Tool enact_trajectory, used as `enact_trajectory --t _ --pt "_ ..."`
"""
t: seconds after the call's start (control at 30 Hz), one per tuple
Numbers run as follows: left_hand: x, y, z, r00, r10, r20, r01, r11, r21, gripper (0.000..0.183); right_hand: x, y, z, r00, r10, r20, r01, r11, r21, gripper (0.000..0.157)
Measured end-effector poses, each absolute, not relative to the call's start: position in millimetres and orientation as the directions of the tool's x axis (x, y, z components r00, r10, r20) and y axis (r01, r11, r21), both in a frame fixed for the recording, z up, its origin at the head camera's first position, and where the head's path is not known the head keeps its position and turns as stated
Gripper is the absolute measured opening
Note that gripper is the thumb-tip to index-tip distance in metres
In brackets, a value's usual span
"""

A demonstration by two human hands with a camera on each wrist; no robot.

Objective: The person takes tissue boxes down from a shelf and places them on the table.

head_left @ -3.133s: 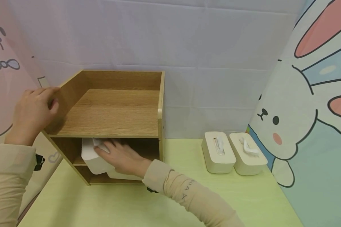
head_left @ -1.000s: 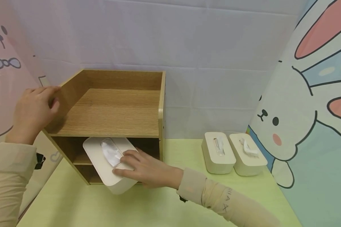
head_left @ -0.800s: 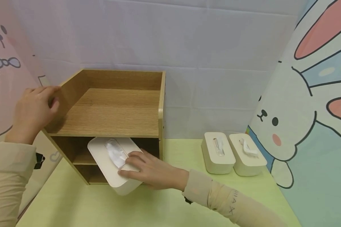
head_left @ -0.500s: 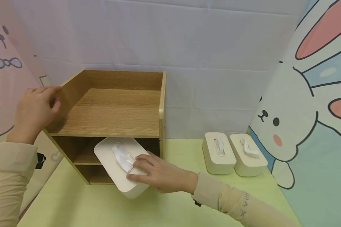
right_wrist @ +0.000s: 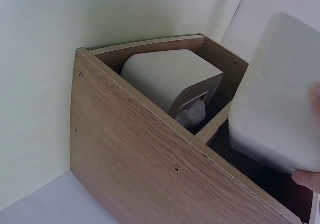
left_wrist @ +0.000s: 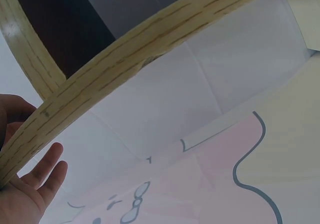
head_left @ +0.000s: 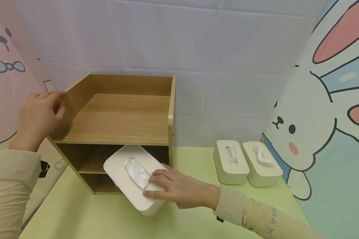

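A white tissue box (head_left: 119, 171) with a tissue poking from its slot is tilted at the front opening of a wooden desktop shelf (head_left: 122, 116). My right hand (head_left: 186, 191) grips this box across its right end, thumb on the lid; in the right wrist view only bits of that hand show at the edge. My left hand (head_left: 40, 116) holds the shelf's left side panel near its top edge. The left wrist view has the panel's edge (left_wrist: 100, 78) between the fingers. In the right wrist view, another tissue box (right_wrist: 170, 73) lies in the shelf's bottom compartment.
Two more white tissue boxes (head_left: 231, 162) stand side by side on the light green table (head_left: 194, 219), right of the shelf. A pale cloth (head_left: 242, 66) hangs behind, with a rabbit print on the right. A divider board (right_wrist: 215, 121) separates the shelf's compartments.
My right hand has drawn the tissue box out of the middle compartment, towards the front and right, and the box now tilts. My left hand stays on the side panel.
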State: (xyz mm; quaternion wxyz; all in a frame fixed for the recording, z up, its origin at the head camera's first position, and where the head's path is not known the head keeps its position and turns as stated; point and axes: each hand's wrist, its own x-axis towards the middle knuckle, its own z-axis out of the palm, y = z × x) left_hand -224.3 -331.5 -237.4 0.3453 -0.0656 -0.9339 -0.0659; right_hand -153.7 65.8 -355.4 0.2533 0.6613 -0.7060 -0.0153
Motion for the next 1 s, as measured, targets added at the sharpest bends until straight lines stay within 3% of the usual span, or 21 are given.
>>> enact_trajectory --t 0.37,0.63,1.0 --pt "-225.6 -331.9 -238.9 -0.735 0.082 0.673 0.174 0.982 0.070 0.034 -142.1 81.9 -358.0 0.047 -0.939 0.341 -0.922 0.090 0.376 0.063" --pt "-225.1 -332.5 -238.3 -0.745 0.078 0.663 0.178 0.980 0.085 0.034 -132.9 99.4 -359.5 0.021 -0.945 0.327 -0.917 0.112 0.383 0.078" --pt "-225.6 -332.3 -238.2 -0.748 0.079 0.660 0.177 0.981 0.084 0.034 -130.2 123.6 -364.1 0.036 -0.942 0.334 -0.920 0.100 0.380 0.073"
